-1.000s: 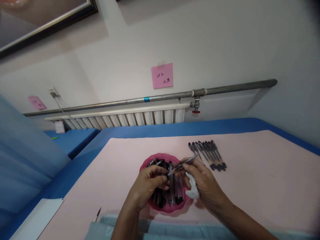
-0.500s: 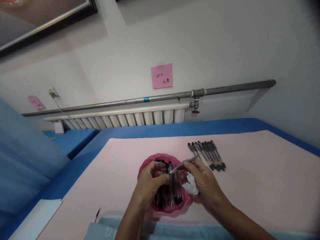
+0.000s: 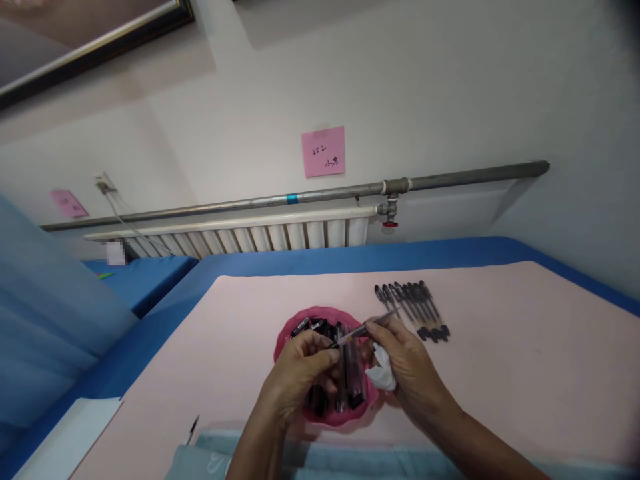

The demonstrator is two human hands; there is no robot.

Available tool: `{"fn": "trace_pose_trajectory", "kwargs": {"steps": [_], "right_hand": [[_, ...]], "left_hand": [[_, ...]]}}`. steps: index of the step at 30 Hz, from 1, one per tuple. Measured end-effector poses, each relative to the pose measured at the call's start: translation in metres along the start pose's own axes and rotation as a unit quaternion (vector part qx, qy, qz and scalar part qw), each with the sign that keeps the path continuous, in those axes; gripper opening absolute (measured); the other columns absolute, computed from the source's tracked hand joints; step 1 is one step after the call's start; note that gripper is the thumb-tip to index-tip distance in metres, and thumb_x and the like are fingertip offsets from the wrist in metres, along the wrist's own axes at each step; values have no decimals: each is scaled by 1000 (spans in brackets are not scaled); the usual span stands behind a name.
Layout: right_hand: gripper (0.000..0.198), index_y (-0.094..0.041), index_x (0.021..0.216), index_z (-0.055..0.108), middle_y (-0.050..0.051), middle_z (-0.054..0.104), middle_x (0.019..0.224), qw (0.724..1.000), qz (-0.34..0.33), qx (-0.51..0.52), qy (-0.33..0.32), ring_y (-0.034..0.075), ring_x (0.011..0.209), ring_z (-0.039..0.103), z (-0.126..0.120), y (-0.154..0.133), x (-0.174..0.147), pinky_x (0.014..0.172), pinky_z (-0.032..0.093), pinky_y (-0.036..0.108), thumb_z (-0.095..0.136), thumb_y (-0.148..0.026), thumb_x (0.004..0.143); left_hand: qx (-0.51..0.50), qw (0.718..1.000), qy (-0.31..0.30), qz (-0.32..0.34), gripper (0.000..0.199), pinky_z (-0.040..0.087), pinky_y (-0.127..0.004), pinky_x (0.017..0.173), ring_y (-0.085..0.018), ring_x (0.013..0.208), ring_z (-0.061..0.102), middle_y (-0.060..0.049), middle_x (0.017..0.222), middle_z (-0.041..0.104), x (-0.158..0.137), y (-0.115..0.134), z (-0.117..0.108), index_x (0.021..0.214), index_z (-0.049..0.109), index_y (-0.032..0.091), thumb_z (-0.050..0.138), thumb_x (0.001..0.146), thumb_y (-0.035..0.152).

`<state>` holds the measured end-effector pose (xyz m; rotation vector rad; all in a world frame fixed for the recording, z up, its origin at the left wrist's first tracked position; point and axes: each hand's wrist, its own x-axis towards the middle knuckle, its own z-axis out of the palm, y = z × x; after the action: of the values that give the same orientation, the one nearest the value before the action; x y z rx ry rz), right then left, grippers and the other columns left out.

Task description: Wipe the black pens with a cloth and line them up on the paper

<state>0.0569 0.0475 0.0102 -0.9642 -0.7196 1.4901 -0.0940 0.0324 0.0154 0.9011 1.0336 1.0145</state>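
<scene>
Above a pink scalloped bowl (image 3: 331, 424), my right hand (image 3: 413, 363) pinches a slim clear-barrelled pen (image 3: 356, 332), tilted with one end up to the right. A crumpled white tissue (image 3: 382, 370) is tucked in the same hand, under the fingers. My left hand (image 3: 295, 373) is closed at the pen's lower left end, its thumb and forefinger on a small dark pen part (image 3: 333, 345). Whether this part joins the barrel I cannot tell. Inside the bowl lie clear barrels (image 3: 355, 373) and black pen pieces (image 3: 301, 326), partly hidden by my left hand.
Several black-capped pens (image 3: 413, 310) lie in a row on the pink sheet (image 3: 500, 360), right of the bowl. A lone dark pen piece (image 3: 193, 428) lies at front left, near a light blue cloth (image 3: 360, 461). White paper (image 3: 75, 433) lies at the left edge.
My left hand has shifted slightly left and down, uncovering black pieces in the bowl. A small dark part now shows between its fingertips and the pen barrel. My right hand has hardly moved.
</scene>
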Motion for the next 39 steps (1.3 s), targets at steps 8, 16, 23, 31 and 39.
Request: {"fn": "trace_pose_trajectory", "kwargs": {"steps": [8, 16, 23, 31, 39], "right_hand": [[24, -19, 71, 56, -5, 57, 48, 1000, -7, 1, 7, 9, 41, 49, 0, 0, 0, 40, 37, 20, 73, -35, 64], [25, -19, 71, 57, -6, 56, 48, 1000, -1, 7, 13, 9, 40, 48, 0, 1, 0, 40, 36, 19, 74, -35, 62], [26, -19, 69, 56, -5, 56, 48, 1000, -1, 2, 10, 10, 39, 48, 0, 1, 0, 40, 37, 21, 74, -36, 61], [26, -19, 69, 56, -5, 55, 48, 1000, -2, -5, 17, 9, 40, 48, 0, 2, 1, 40, 36, 21, 74, -36, 62], [26, -19, 67, 55, -5, 56, 49, 1000, 6, -12, 6, 10, 39, 48, -1, 3, 2, 40, 36, 22, 73, -37, 62]], "left_hand": [[-11, 998, -13, -56, 37, 36, -17, 31, -6, 32, 44, 2, 47, 53, -3, 2, 3, 63, 50, 15, 64, 69, 49], [-8, 999, 21, -46, 38, 41, -18, 36, -9, 41, 52, -1, 55, 58, -2, 2, 3, 70, 55, 14, 66, 67, 51], [-5, 1000, -16, -25, 35, 32, -16, 30, -6, 29, 40, 4, 43, 50, -3, 1, 3, 60, 48, 17, 67, 67, 45], [20, 999, 0, -51, 38, 38, -18, 33, -9, 37, 50, 0, 53, 57, -2, -1, 2, 68, 53, 16, 60, 71, 53], [68, 998, -3, -3, 36, 29, -17, 31, -6, 29, 39, 6, 42, 49, -2, 0, 2, 61, 45, 18, 65, 67, 47]]}}
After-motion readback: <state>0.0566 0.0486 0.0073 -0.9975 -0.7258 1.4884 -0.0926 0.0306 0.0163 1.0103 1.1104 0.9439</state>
